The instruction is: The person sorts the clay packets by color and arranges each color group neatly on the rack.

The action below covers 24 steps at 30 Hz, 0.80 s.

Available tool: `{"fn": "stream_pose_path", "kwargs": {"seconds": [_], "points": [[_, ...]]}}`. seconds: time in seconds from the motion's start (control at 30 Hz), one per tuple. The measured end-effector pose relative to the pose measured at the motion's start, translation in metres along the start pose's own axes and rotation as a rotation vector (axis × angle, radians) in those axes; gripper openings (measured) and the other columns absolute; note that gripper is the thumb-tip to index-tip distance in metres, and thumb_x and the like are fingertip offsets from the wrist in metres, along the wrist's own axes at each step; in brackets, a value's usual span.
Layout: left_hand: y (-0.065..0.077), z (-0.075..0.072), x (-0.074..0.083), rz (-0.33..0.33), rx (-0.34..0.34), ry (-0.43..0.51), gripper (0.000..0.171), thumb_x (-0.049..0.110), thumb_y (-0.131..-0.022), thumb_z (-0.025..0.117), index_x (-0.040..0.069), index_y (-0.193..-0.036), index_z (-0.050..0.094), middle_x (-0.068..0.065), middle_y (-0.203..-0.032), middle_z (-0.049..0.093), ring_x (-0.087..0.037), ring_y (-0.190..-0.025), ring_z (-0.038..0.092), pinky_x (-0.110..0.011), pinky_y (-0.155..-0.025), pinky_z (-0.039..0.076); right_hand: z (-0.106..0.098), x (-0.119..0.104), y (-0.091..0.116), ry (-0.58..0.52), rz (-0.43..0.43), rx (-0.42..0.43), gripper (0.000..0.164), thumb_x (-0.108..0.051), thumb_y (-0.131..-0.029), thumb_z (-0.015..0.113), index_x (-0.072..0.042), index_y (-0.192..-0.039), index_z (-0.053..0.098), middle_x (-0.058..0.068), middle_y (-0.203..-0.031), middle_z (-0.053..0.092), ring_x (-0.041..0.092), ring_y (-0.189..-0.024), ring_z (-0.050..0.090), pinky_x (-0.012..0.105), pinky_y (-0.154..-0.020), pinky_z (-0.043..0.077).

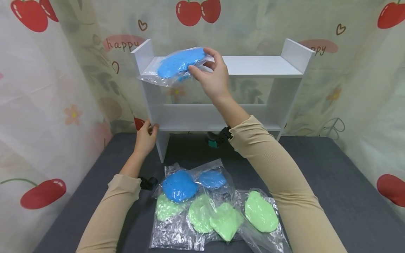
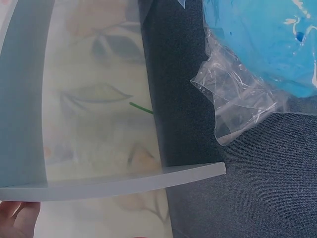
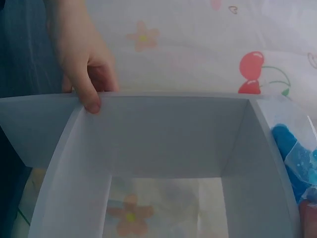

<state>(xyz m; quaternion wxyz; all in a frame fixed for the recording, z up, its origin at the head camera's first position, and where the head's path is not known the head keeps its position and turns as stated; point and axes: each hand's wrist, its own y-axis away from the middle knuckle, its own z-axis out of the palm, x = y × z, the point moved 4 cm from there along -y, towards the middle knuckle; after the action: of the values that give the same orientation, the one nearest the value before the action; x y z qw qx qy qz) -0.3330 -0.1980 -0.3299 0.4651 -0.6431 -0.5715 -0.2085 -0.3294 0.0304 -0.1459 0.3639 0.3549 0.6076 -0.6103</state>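
Note:
My right hand (image 1: 216, 79) pinches the right end of a clear plastic bag (image 1: 181, 65) with a flat blue mass inside, thumb below and fingers above. The bag is over the left part of the top board of a white shelf (image 1: 259, 65). Low on the shelf's left side, my left hand (image 1: 146, 138) grips the side panel (image 2: 114, 187). In the right wrist view the left thumb (image 3: 89, 96) lies over the panel's front edge, with the other fingers on its outer face. The bag's blue content (image 3: 294, 153) shows at the right edge there.
In front of the shelf, several clear bags overlap on the dark table (image 1: 316, 168). Some hold blue masses (image 1: 179, 186), others pale green ones (image 1: 261, 212). A printed curtain (image 1: 79, 70) surrounds the table, and a thin cable (image 1: 333, 124) lies at back right.

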Motion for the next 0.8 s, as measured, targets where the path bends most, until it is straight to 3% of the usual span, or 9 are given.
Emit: {"fn": "stream_pose_path", "kwargs": {"seconds": [0.2,0.33,0.47,0.63,0.8], "points": [[0.0,0.0,0.0,0.0,-0.002,0.007,0.04,0.021,-0.1,0.042,0.004,-0.135,0.043,-0.02,-0.143,0.042,-0.038,-0.126,0.048,-0.051,-0.096,0.046,0.005,-0.002,-0.004,0.07,-0.027,0.033,0.055,-0.01,-0.082,0.07,-0.007,-0.131,0.047,0.014,-0.122,0.059,0.02,-0.101,0.065,0.029,-0.074,0.057],[-0.001,0.0,0.0,-0.002,-0.001,0.011,0.039,0.021,-0.1,0.042,0.004,-0.135,0.043,-0.02,-0.143,0.042,-0.038,-0.126,0.048,-0.05,-0.096,0.046,0.009,-0.002,-0.005,0.109,-0.027,0.048,0.046,-0.013,-0.081,0.072,-0.007,-0.123,0.053,0.014,-0.111,0.065,0.02,-0.078,0.069,0.025,-0.065,0.057],[-0.001,0.0,-0.001,0.0,0.001,0.005,0.039,0.02,-0.1,0.042,0.003,-0.135,0.043,-0.02,-0.143,0.042,-0.038,-0.126,0.048,-0.05,-0.096,0.047,0.011,-0.002,-0.005,0.156,-0.029,0.053,0.037,-0.015,-0.081,0.072,-0.005,-0.115,0.058,0.011,-0.097,0.062,0.014,-0.058,0.064,0.023,-0.06,0.055],[-0.001,0.0,0.0,0.007,0.003,0.009,0.038,0.019,-0.099,0.042,0.003,-0.134,0.044,-0.02,-0.142,0.043,-0.038,-0.125,0.049,-0.05,-0.095,0.047,0.013,-0.004,-0.004,0.171,-0.037,0.051,0.034,-0.012,-0.081,0.071,-0.001,-0.112,0.062,0.008,-0.091,0.057,0.009,-0.058,0.062,0.022,-0.063,0.055],[-0.001,0.001,-0.001,0.01,0.005,0.009,0.038,0.02,-0.099,0.042,0.003,-0.134,0.044,-0.021,-0.142,0.043,-0.038,-0.125,0.049,-0.05,-0.096,0.047,0.013,-0.005,-0.005,0.177,-0.005,0.011,0.039,-0.01,-0.083,0.069,-0.001,-0.12,0.061,0.013,-0.101,0.062,0.008,-0.059,0.062,0.021,-0.063,0.055]]}}
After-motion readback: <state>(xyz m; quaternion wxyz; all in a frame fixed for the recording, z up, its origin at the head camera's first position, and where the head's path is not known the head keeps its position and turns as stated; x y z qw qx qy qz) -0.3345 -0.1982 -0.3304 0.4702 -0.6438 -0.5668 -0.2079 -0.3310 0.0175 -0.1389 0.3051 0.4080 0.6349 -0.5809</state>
